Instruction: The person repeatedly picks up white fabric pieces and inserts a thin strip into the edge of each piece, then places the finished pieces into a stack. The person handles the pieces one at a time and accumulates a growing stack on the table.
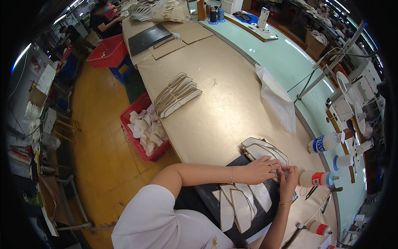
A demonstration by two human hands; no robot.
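Note:
My left hand lies with its fingers stretched out over white, brown-edged cut panels, at the far end of a black board. Close against its fingertips, my right hand is closed in a pinch at the panels' right edge. What sits between those fingers is too small to make out. Several more loose white panels with brown edges lie overlapping on the board, below my left forearm.
Right of my hands lie a glue bottle, a pen and another bottle. Farther up the tan table sit a tied bundle of panels and a plastic sheet. A red basket stands at its left edge.

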